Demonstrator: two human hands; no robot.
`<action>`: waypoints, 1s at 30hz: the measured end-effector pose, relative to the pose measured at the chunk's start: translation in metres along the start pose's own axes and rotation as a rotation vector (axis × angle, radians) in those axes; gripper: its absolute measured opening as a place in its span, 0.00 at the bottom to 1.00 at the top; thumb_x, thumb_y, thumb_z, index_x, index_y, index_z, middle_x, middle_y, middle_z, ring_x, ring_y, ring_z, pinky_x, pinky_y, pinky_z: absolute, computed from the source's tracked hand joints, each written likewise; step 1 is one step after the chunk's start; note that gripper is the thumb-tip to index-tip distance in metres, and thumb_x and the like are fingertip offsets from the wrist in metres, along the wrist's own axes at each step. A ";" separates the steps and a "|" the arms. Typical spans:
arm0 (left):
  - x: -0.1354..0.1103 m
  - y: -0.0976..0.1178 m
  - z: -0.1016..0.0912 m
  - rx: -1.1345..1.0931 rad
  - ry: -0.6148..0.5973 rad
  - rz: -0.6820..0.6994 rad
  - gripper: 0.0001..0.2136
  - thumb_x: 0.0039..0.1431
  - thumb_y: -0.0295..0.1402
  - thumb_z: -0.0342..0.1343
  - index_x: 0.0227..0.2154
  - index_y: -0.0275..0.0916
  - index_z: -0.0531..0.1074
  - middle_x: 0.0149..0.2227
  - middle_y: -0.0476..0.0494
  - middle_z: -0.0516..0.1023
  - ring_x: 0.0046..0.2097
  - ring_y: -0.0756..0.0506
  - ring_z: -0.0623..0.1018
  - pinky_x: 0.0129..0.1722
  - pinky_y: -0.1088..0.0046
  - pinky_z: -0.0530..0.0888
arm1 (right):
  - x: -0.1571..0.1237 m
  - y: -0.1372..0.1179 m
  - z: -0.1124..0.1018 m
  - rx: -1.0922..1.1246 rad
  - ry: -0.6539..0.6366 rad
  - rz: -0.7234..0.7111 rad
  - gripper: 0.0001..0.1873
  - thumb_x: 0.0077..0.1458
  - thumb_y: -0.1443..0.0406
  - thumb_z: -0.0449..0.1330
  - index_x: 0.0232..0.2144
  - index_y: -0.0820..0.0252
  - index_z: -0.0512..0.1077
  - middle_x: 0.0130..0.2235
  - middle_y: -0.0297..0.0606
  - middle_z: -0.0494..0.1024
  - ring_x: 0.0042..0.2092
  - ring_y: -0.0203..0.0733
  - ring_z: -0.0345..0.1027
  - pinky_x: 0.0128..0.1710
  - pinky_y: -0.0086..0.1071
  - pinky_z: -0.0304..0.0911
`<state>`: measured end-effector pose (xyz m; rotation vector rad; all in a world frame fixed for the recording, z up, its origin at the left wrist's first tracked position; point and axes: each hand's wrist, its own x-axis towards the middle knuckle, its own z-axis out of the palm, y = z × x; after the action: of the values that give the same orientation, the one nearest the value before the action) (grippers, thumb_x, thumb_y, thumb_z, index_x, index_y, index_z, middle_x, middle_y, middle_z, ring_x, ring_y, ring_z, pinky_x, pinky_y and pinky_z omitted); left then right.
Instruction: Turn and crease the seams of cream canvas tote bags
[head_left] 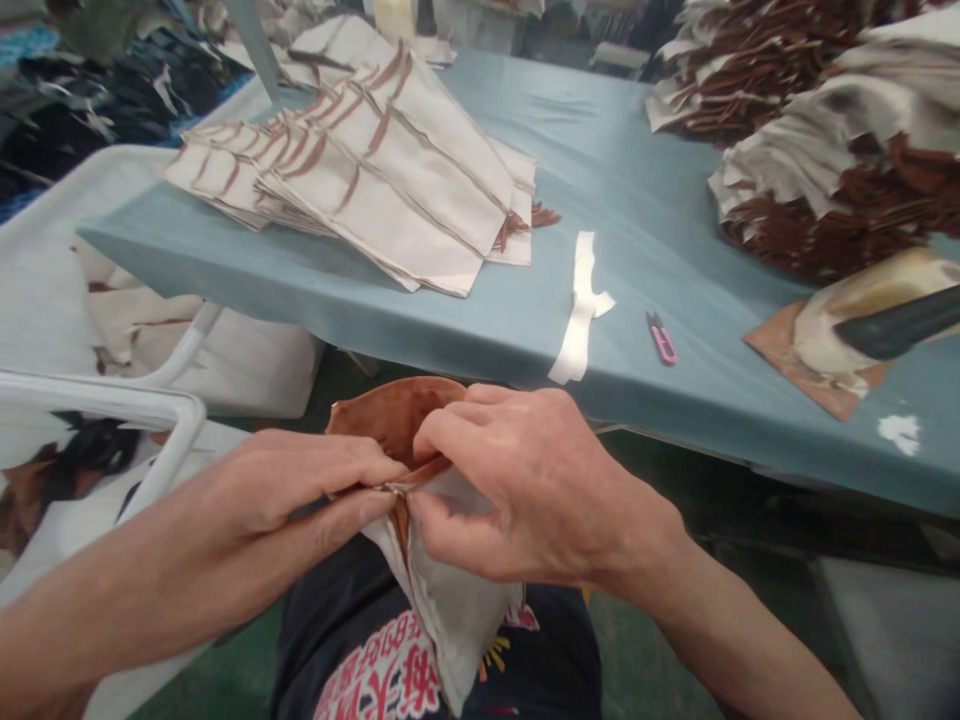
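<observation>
Between both hands, above my lap, is a sewn leather piece, pale on one face and brown suede on the other. My left hand pinches its seam between thumb and fingers. Close beside it, my right hand is closed on the same seam, thumb below and fingers curled over the top. The brown part stands up behind the fingers, and the pale part hangs down to a point over the dark printed apron. The exact spot under the fingertips is partly hidden.
Ahead is a blue-covered table with stacked pale pieces, a white strip, pink thread snips and a glue pot with a black-handled brush. Brown-and-pale piles stand right. A white metal frame borders the left.
</observation>
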<state>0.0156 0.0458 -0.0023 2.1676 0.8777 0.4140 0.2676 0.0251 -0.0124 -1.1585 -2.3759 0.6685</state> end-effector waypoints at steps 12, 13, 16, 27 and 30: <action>0.000 0.006 -0.001 0.080 0.110 0.068 0.10 0.71 0.31 0.59 0.35 0.44 0.85 0.29 0.56 0.87 0.29 0.52 0.85 0.28 0.84 0.71 | 0.015 0.009 0.006 0.223 -0.052 -0.066 0.05 0.60 0.62 0.64 0.35 0.58 0.76 0.35 0.35 0.84 0.36 0.39 0.73 0.38 0.33 0.57; -0.001 0.007 0.000 0.078 0.125 0.050 0.10 0.71 0.31 0.59 0.35 0.44 0.85 0.29 0.56 0.87 0.27 0.52 0.84 0.27 0.83 0.70 | 0.016 0.008 0.008 0.219 -0.065 -0.056 0.06 0.60 0.62 0.63 0.34 0.58 0.76 0.34 0.35 0.83 0.36 0.39 0.72 0.37 0.33 0.57; -0.004 0.006 0.002 0.081 0.164 0.025 0.08 0.68 0.29 0.60 0.35 0.43 0.84 0.30 0.55 0.88 0.27 0.52 0.84 0.27 0.83 0.71 | 0.018 0.003 0.016 0.179 -0.110 -0.019 0.09 0.61 0.61 0.61 0.29 0.58 0.71 0.31 0.35 0.80 0.33 0.39 0.68 0.36 0.34 0.55; -0.027 -0.003 0.011 0.175 0.299 0.119 0.06 0.73 0.33 0.60 0.38 0.48 0.80 0.31 0.55 0.86 0.26 0.49 0.81 0.27 0.75 0.70 | 0.023 -0.004 0.026 0.350 -0.115 0.033 0.06 0.58 0.66 0.60 0.30 0.58 0.76 0.28 0.30 0.77 0.30 0.34 0.64 0.35 0.32 0.53; -0.037 -0.010 0.017 0.106 0.246 0.076 0.10 0.73 0.32 0.58 0.34 0.48 0.80 0.29 0.53 0.83 0.28 0.47 0.80 0.29 0.73 0.72 | 0.022 -0.006 0.031 0.449 -0.071 0.061 0.05 0.55 0.67 0.59 0.26 0.58 0.72 0.26 0.28 0.72 0.28 0.33 0.60 0.34 0.31 0.53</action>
<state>-0.0062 0.0156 -0.0218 2.2851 0.9714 0.6979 0.2348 0.0325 -0.0304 -1.0216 -2.0942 1.2057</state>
